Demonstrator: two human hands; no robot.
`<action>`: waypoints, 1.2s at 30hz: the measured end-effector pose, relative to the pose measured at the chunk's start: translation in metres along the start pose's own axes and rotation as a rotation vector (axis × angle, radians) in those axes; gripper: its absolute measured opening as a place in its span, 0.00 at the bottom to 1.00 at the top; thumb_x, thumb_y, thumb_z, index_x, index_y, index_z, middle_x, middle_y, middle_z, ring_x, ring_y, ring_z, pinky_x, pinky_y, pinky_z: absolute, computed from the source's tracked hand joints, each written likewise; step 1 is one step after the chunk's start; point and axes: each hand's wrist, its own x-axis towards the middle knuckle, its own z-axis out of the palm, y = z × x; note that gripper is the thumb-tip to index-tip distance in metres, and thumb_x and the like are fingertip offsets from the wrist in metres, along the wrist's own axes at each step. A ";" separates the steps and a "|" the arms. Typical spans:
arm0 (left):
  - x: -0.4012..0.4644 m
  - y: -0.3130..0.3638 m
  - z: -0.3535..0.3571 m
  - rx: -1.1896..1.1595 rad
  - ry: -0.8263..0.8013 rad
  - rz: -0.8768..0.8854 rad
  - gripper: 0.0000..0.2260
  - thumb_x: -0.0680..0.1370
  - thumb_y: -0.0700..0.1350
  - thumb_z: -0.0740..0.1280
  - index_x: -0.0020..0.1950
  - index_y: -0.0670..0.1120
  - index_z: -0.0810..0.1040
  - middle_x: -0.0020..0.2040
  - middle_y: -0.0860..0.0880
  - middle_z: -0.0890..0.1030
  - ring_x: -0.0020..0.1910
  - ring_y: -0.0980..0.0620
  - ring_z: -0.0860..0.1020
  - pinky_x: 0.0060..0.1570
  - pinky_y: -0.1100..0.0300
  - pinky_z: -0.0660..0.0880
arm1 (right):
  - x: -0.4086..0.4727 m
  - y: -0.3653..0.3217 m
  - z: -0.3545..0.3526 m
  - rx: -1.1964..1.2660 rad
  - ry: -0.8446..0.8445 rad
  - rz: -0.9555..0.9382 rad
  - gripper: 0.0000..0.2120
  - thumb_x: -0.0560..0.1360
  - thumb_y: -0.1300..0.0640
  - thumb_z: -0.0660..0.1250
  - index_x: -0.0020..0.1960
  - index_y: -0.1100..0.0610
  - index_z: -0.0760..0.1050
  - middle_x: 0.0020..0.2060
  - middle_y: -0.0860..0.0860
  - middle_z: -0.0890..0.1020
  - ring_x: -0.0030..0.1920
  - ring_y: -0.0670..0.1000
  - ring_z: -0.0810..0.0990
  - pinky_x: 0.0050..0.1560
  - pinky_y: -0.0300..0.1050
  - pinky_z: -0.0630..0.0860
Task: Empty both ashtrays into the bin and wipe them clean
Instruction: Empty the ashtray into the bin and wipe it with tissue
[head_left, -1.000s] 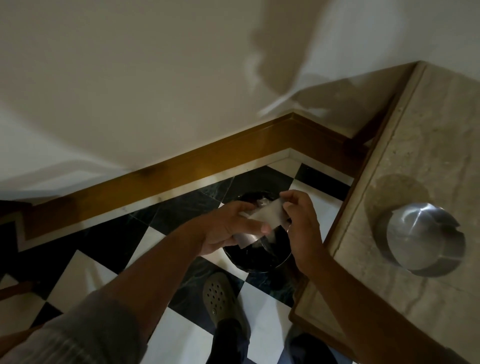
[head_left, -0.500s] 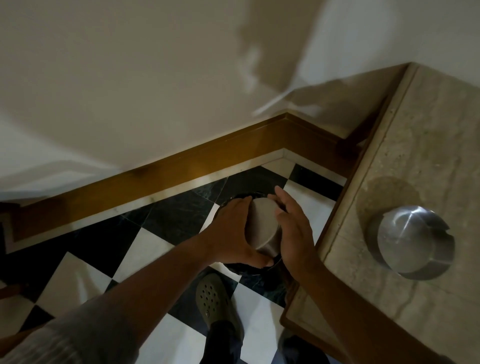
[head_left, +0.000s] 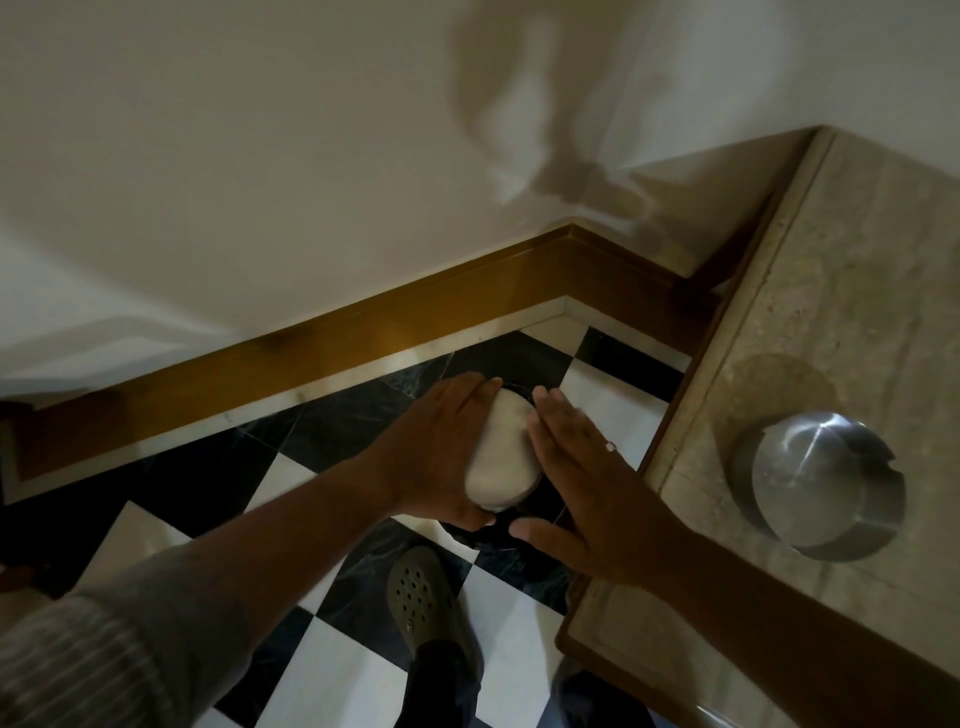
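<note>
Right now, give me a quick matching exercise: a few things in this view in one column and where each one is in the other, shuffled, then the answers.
Things:
1. white ashtray
2. steel ashtray
3. bin
4. clog

Places:
A. on the checkered floor, mostly hidden under the hands
B. on the stone tabletop
C. on a foot, at the bottom of the view
D. gripped in the left hand, above the bin, beside the flat right hand

Pairs: 1-D, 2-B, 3-A, 4-C
</note>
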 end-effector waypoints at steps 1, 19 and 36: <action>0.001 0.000 0.001 0.024 0.006 0.003 0.60 0.61 0.69 0.74 0.79 0.44 0.46 0.79 0.42 0.55 0.77 0.45 0.53 0.73 0.57 0.43 | 0.001 -0.003 -0.006 -0.066 0.015 -0.039 0.44 0.75 0.31 0.51 0.77 0.63 0.51 0.78 0.61 0.52 0.78 0.59 0.50 0.76 0.56 0.56; 0.011 -0.004 0.023 0.088 0.060 0.053 0.56 0.59 0.69 0.71 0.77 0.43 0.52 0.77 0.40 0.62 0.76 0.42 0.60 0.76 0.50 0.52 | 0.000 0.002 0.003 -0.281 -0.225 -0.224 0.54 0.67 0.23 0.50 0.76 0.65 0.55 0.76 0.64 0.56 0.77 0.62 0.52 0.77 0.57 0.53; 0.020 0.003 0.025 0.094 0.137 0.094 0.55 0.58 0.68 0.71 0.75 0.43 0.53 0.74 0.38 0.66 0.73 0.40 0.64 0.74 0.47 0.58 | -0.002 -0.001 0.000 -0.287 -0.211 -0.221 0.58 0.64 0.21 0.56 0.76 0.65 0.53 0.76 0.63 0.56 0.77 0.61 0.50 0.75 0.59 0.58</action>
